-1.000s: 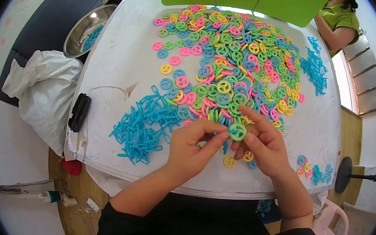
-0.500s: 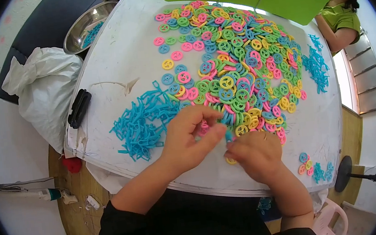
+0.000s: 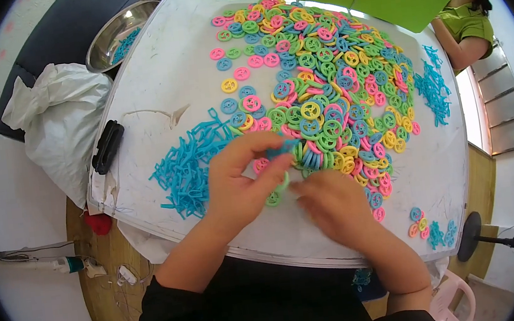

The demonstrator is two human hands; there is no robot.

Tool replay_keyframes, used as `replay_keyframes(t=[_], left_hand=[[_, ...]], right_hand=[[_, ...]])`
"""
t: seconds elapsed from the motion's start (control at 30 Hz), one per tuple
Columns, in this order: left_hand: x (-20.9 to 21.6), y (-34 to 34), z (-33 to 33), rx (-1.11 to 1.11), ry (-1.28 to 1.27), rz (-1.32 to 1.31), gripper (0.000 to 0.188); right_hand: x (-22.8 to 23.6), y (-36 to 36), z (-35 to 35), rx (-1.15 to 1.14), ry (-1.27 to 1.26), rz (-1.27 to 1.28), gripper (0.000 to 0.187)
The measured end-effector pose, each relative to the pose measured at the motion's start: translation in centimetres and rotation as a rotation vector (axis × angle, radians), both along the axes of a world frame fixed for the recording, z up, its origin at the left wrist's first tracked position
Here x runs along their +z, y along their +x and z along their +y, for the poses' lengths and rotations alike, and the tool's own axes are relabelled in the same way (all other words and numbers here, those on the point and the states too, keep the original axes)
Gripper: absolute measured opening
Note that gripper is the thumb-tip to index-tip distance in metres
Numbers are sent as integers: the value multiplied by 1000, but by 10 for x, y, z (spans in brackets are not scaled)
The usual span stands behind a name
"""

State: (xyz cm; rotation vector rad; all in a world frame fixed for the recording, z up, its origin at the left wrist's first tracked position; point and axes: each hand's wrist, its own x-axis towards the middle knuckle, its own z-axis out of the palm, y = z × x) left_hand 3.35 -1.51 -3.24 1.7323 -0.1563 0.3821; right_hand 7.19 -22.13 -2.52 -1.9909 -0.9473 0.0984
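Your left hand [image 3: 241, 184] pinched a green ring [image 3: 274, 196] and a blue clip [image 3: 282, 149]; your right hand [image 3: 331, 206], grip unclear, rested near. Most rings [image 3: 330, 84] lay unassembled.

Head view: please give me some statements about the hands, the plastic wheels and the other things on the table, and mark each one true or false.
1. The left hand pinches a blue piece over a green wheel. True.
2. The heap of wheels is all one colour. False: it mixes pink, yellow, green and blue.
3. The pile of blue stick pieces lies to the left of the left hand. True.
4. The metal bowl stands on the white table. False: it stands beyond the table's far left edge, on a dark surface.
5. The right hand is lifted high above the heap. False: it is low by the table's near edge, beside the left hand.
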Motion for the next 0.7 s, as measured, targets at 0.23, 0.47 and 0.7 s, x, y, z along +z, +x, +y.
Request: replay_keyframes(t=[0.23, 0.47, 0.7], left_hand=[[-5, 5, -4, 194, -338, -75, 26], [-4, 2, -8, 157, -268, -12, 27], [-4, 3, -12, 128, -150, 30, 23]], right_hand=[[-4, -20, 17, 177, -389, -517, 46], [-8, -22, 12, 264, -358, -561, 33], [-2, 4, -4, 158, -116, -204, 26]])
